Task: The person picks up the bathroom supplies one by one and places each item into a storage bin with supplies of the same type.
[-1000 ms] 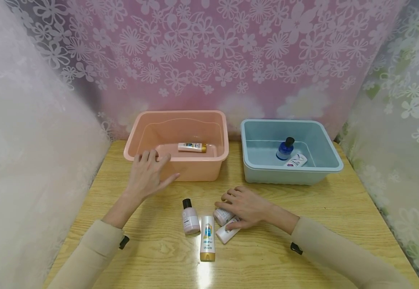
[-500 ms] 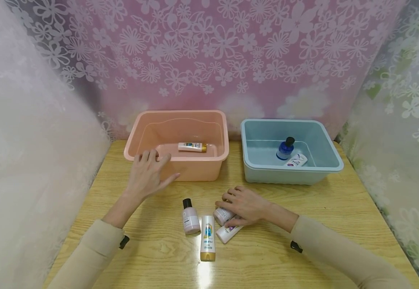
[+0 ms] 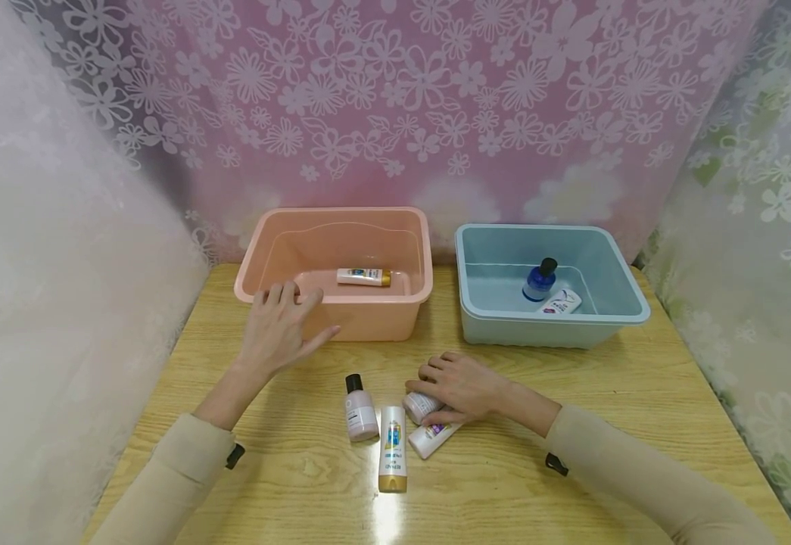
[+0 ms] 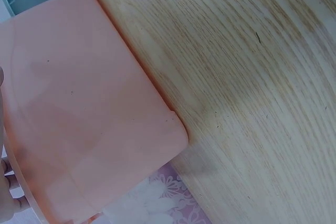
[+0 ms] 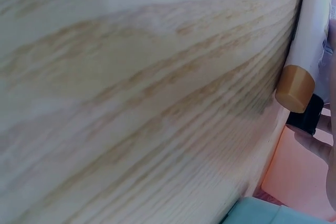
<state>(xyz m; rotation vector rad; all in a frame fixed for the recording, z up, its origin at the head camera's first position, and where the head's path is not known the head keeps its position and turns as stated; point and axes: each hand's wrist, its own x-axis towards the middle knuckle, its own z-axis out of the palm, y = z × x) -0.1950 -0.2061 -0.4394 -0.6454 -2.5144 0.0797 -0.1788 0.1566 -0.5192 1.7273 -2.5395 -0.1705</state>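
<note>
My left hand (image 3: 275,329) has its fingers bent over the front rim of the pink bin (image 3: 368,322), thumb spread to the right. In the left wrist view, fingertips show past the rim of the same bin (image 4: 100,108). My right hand (image 3: 466,387) holds a pale pink bottle (image 3: 419,407) lying on the table. Its black cap (image 5: 307,115) shows against a finger in the right wrist view. Beside the held bottle, partly under my right thumb, lies a white tube (image 3: 429,440) with a gold cap (image 5: 295,88).
Left of these lie another pale pink bottle (image 3: 361,415) and a white tube with gold cap (image 3: 393,450). A white tube (image 3: 359,277) lies inside the pink bin. The blue bin (image 3: 538,333) contains a blue bottle (image 3: 538,284) and a white bottle (image 3: 562,302).
My right thumb has shifted off the nearby white tube toward the held bottle, baring more of the tube's purple label. The left hand stays put on the bin.
</note>
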